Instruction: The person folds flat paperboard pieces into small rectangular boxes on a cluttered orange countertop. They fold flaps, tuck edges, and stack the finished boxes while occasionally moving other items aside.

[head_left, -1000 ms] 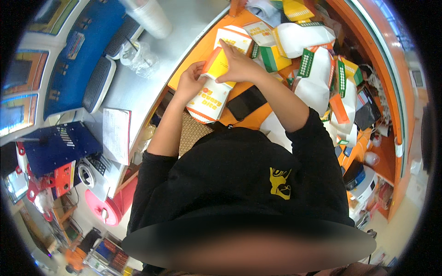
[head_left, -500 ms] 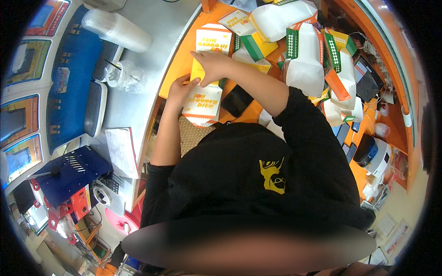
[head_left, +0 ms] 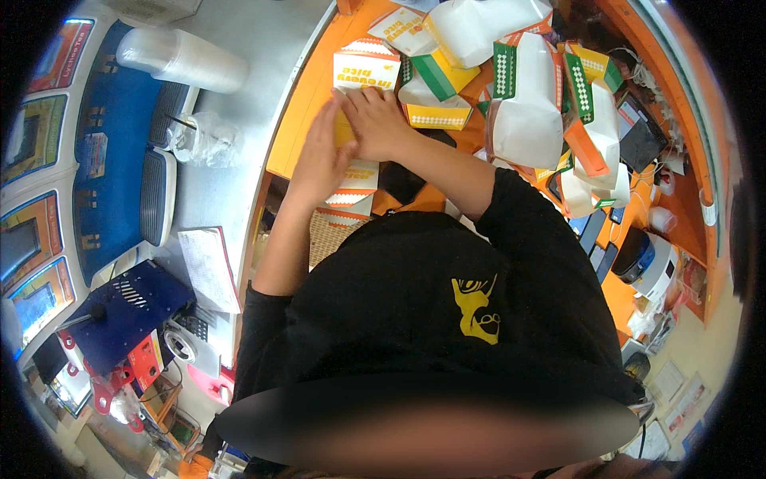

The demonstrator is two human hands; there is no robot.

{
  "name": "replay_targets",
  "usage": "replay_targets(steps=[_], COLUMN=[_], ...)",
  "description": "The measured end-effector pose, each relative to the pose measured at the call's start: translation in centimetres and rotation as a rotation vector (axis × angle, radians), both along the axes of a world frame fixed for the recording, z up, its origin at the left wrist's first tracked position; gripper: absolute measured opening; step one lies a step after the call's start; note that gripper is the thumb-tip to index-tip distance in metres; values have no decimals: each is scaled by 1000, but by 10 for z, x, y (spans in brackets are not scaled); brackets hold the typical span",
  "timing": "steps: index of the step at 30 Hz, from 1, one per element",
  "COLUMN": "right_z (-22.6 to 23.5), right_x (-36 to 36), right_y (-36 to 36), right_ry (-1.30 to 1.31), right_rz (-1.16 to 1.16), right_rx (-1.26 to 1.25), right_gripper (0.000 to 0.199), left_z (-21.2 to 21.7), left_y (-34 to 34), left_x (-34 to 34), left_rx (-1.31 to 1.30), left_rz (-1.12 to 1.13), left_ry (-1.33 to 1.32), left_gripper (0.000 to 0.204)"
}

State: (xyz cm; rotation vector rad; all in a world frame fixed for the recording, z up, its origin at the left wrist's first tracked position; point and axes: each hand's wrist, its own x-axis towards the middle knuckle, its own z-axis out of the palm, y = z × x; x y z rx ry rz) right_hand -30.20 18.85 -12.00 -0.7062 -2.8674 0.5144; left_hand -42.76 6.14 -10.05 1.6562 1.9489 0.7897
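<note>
On the orange table (head_left: 297, 124), we had our 2 hands on a white and yellow card box (head_left: 365, 73). Our left hand (head_left: 317, 164) lay along its left side, fingers close together and thumb out. Our right hand (head_left: 372, 124) lay over its top, fingers a little spread. A black phone (head_left: 403, 185) lay just beside the box.

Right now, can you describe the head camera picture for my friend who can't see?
Someone's left hand and right hand touch a white-and-yellow carton on an orange desk. More cartons lie to the right, with stacked cups to the left.
</note>
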Motion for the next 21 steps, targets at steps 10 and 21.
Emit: replay_targets(steps=[10,21], right_z=[66,30], right_x=[53,72], right_y=[92,152], right_ry=[-15,-492], right_rz=[-130,-546], right_rx=[50,-143], right_gripper=[30,118], left_z=[-14,-15], left_y=[-1,-12], left_x=[27,15], left_rx=[-150,-92], left_rz=[-104,9], left_ry=[498,424], left_gripper=[136,98])
